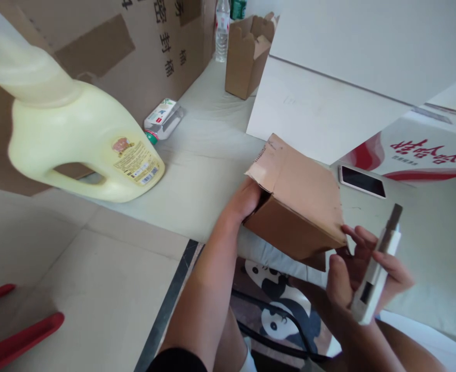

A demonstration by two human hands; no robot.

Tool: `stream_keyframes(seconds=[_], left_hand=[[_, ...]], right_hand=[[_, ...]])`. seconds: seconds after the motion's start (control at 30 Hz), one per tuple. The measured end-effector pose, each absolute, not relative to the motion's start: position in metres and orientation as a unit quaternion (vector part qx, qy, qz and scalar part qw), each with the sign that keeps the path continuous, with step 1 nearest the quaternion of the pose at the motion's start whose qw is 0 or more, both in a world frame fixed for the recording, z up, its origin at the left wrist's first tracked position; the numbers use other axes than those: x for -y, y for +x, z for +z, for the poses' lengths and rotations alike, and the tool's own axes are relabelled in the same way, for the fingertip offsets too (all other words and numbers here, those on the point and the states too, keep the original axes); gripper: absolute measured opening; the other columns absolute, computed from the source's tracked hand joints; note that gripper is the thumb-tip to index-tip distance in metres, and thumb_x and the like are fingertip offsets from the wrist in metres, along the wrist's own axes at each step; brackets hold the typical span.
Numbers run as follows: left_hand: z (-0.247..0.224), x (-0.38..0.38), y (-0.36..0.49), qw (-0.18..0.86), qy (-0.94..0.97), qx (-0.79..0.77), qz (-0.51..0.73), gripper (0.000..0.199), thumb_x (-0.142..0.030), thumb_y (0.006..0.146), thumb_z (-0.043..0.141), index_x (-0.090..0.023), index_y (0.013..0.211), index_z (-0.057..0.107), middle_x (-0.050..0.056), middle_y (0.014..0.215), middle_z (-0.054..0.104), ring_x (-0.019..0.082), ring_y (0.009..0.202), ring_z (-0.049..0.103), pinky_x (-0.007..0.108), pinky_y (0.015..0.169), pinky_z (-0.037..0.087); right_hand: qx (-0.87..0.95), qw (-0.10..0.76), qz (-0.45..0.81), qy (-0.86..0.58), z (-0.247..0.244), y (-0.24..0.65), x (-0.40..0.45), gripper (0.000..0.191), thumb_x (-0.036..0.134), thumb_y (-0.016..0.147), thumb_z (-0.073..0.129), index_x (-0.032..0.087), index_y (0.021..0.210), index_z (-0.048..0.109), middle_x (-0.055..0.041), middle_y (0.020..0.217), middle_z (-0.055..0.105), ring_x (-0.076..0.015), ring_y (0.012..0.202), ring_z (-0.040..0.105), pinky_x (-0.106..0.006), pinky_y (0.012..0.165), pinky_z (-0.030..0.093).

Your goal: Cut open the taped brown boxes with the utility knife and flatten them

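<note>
The single view looks forward and down from the head.

Bare forearms, a black sleeve edge and a patch of pale cloth

The person's left forearm (204,289) is bare from the wrist down to a plain black sleeve or band (178,360), whose curved upper edge shows at the bottom of the view. The left hand (247,199) is bare at the wrist and back, its fingers hidden. The right hand (371,263) is bare too, with slim fingers and a rounded thumb tip; its nails are too blurred to describe. The right forearm (371,346) is uncovered where it shows. Beside a bare leg (228,338) lies a small piece of pale, bluish-white cloth (248,356), probably clothing.
</note>
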State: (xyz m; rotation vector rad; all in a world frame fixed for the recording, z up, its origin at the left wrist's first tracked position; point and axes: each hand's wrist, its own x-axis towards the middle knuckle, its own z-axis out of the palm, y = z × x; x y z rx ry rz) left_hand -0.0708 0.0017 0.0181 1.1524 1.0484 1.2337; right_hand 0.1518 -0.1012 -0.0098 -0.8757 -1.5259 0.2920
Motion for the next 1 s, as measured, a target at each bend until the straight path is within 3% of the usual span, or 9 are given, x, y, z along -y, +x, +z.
stream_keyframes(seconds=[0.1,0.27,0.4,0.5,0.63,0.73,0.83,0.9,1.0], left_hand=[[0.009,-0.003,-0.07,0.563,0.496,-0.373,0.546,0.035,-0.043,0.084,0.055,-0.023,0.103,0.076,0.007,0.129,0.074,0.03,0.139,0.055,0.045,0.122,0.034],[0.004,0.003,-0.074,0.642,0.478,-0.318,0.508,0.036,-0.045,0.076,0.066,-0.018,0.096,0.077,0.011,0.111,0.079,0.032,0.123,0.066,0.043,0.108,0.049],[0.012,0.011,-0.077,0.653,0.504,-0.349,0.445,0.043,-0.049,0.072,0.078,-0.021,0.106,0.077,0.012,0.118,0.077,0.033,0.121,0.068,0.042,0.104,0.054],[0.016,0.014,-0.073,0.624,0.487,-0.424,0.439,0.041,-0.046,0.073,0.08,-0.026,0.109,0.076,0.009,0.124,0.075,0.032,0.126,0.066,0.044,0.108,0.051],[0.016,0.009,-0.068,0.585,0.437,-0.466,0.5,0.021,-0.038,0.079,0.071,-0.025,0.094,0.076,0.006,0.12,0.077,0.029,0.131,0.062,0.042,0.115,0.046],[0.013,0.004,-0.069,0.578,0.399,-0.457,0.546,0.019,-0.037,0.079,0.069,-0.023,0.091,0.075,0.006,0.119,0.077,0.028,0.131,0.062,0.04,0.115,0.045],[0.005,-0.003,-0.072,0.554,0.365,-0.443,0.603,0.02,-0.036,0.076,0.07,-0.022,0.09,0.074,0.005,0.124,0.075,0.025,0.132,0.062,0.038,0.118,0.042],[0.0,-0.007,-0.073,0.54,0.326,-0.452,0.631,0.025,-0.037,0.075,0.07,-0.022,0.094,0.073,0.005,0.126,0.074,0.025,0.132,0.062,0.039,0.119,0.042],[-0.002,-0.011,-0.074,0.529,0.267,-0.461,0.661,0.033,-0.038,0.073,0.068,-0.021,0.101,0.071,0.006,0.131,0.072,0.025,0.135,0.06,0.039,0.115,0.046]], right_hand=[[0.668,0.633,0.093,-0.382,-0.012,0.154,0.098,0.066,0.006,0.068,0.074,0.029,0.125,0.048,-0.01,0.133,0.063,-0.0255,0.116,0.067,-0.051,0.094,0.057],[0.629,0.606,0.117,-0.472,-0.004,0.15,0.1,0.051,0.014,0.079,0.071,0.029,0.121,0.047,-0.0117,0.132,0.061,-0.0278,0.124,0.064,-0.058,0.109,0.046],[0.601,0.569,0.143,-0.542,-0.004,0.151,0.104,0.044,0.022,0.082,0.068,0.027,0.117,0.041,-0.014,0.132,0.059,-0.0306,0.132,0.059,-0.064,0.111,0.043],[0.592,0.56,0.179,-0.551,-0.009,0.155,0.105,0.045,0.023,0.08,0.071,0.025,0.114,0.042,-0.0123,0.13,0.062,-0.0272,0.13,0.06,-0.06,0.111,0.045],[0.548,0.53,0.207,-0.613,-0.005,0.158,0.109,0.035,0.031,0.083,0.069,0.024,0.111,0.05,-0.0099,0.122,0.066,-0.0248,0.117,0.067,-0.049,0.099,0.053],[0.55,0.457,0.167,-0.679,0.001,0.163,0.112,0.029,0.036,0.084,0.065,0.022,0.108,0.058,-0.0093,0.11,0.069,-0.0247,0.099,0.068,-0.044,0.088,0.052],[0.587,0.402,0.082,-0.698,0.003,0.172,0.111,0.022,0.038,0.088,0.058,0.019,0.095,0.067,-0.0061,0.088,0.063,-0.023,0.083,0.061,-0.042,0.081,0.047],[0.609,0.412,0.041,-0.677,0.002,0.177,0.107,0.028,0.041,0.09,0.055,0.019,0.084,0.07,-0.0061,0.084,0.056,-0.0241,0.085,0.056,-0.044,0.083,0.045],[0.644,0.432,0.036,-0.631,0.004,0.18,0.101,0.03,0.04,0.092,0.055,0.019,0.079,0.073,-0.0084,0.094,0.057,-0.0257,0.095,0.057,-0.047,0.089,0.046]])
